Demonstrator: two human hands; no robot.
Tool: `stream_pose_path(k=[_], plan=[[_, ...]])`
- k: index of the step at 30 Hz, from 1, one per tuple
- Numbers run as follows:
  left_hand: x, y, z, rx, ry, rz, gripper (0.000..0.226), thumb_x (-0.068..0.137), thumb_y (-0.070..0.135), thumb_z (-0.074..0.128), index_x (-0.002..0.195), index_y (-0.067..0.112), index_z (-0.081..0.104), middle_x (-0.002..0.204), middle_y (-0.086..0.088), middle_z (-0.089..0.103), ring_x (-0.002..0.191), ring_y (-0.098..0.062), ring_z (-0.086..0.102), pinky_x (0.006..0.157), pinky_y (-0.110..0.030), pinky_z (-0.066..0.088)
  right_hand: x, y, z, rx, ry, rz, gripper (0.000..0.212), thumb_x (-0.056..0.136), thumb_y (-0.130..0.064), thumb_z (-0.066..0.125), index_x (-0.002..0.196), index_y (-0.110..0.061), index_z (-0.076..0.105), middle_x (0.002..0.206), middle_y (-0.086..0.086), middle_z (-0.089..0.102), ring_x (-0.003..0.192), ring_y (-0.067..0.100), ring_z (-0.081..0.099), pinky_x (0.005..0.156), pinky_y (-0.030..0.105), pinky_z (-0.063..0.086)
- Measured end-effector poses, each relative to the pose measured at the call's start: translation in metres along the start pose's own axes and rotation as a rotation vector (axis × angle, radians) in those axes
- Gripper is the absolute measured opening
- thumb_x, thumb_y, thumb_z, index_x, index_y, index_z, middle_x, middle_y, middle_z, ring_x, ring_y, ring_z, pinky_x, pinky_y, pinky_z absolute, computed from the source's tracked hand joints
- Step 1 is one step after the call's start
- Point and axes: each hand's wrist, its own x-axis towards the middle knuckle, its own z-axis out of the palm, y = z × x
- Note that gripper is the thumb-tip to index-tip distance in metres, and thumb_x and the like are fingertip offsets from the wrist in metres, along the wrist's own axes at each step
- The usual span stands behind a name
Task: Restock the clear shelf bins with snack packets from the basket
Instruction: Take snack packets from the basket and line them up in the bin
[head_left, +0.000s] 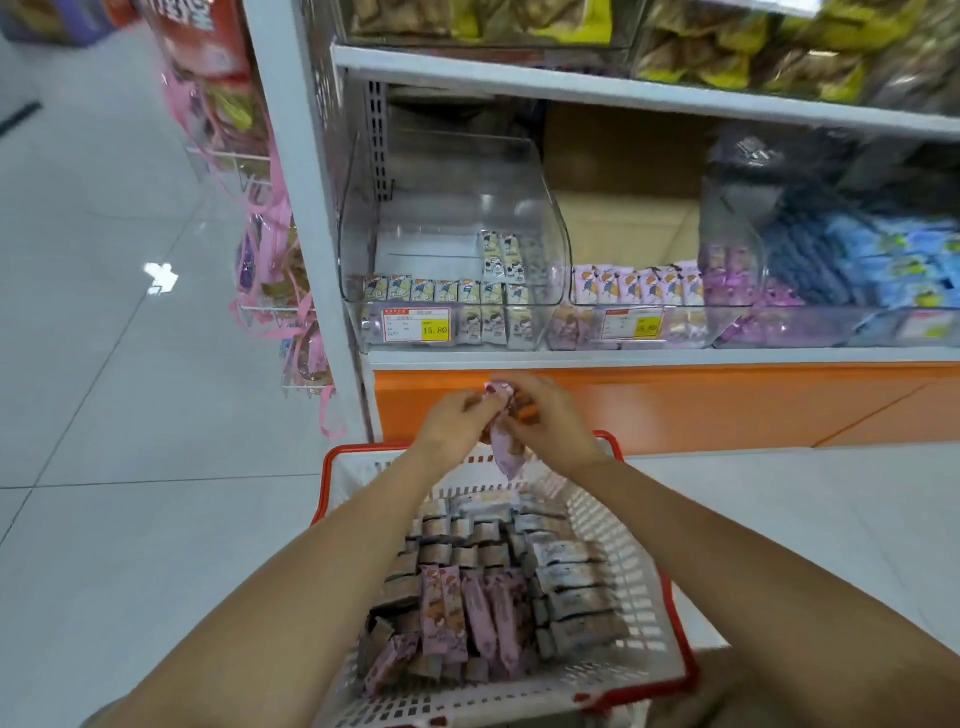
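Note:
A white basket with a red rim (631, 566) sits low in front of me, full of grey-white and pink snack packets (467, 613). Above its far edge my left hand (452, 421) and my right hand (545, 415) meet, both gripping a bunch of pink snack packets (503, 447) that hangs down between them. On the shelf behind stand clear bins: the left bin (550, 218) holds a few cream cartoon packets along its front, the middle bin (639, 306) holds pink and purple packets.
A right bin (737, 223) holds purple and blue packets. Yellow price labels sit on the bin fronts. An orange base panel (727, 405) runs below the shelf. Pink ribbons and hanging goods (270, 249) drape from a rack at the shelf's left end. White tiled floor lies left.

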Motion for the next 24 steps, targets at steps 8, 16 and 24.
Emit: stream_pose_path(k=[8,16,24], plan=[[0.006,0.068,0.015,-0.072,0.146,0.097,0.049,0.086,0.047,0.056,0.082,-0.001,0.066,0.080,-0.020,0.070,0.080,-0.038,0.068,0.080,-0.054,0.055,-0.022,-0.039,-0.068,0.156,0.103,-0.034,0.047,0.087,-0.009,0.071,0.121,-0.031,0.048,0.104,-0.013,0.058,0.085,-0.004,0.061,0.071,0.016,0.051],[0.024,0.122,0.022,0.236,0.254,0.447,0.026,0.097,0.034,0.053,0.113,0.017,0.065,0.104,0.001,0.065,0.097,-0.016,0.060,0.086,-0.033,0.050,-0.006,-0.027,-0.130,0.070,0.348,-0.076,0.036,0.087,-0.003,0.069,0.117,-0.019,0.057,0.096,-0.005,0.061,0.081,-0.002,0.057,0.065,0.014,0.049],[0.057,0.106,0.012,0.933,0.199,0.556,0.079,0.097,0.034,0.051,0.157,0.025,0.000,0.164,-0.004,0.013,0.144,-0.026,0.028,0.118,-0.041,0.022,0.064,0.000,-0.169,0.076,0.553,0.110,0.031,0.086,-0.007,0.070,0.114,-0.016,0.059,0.081,-0.006,0.055,0.070,0.003,0.053,0.067,0.029,0.056]])
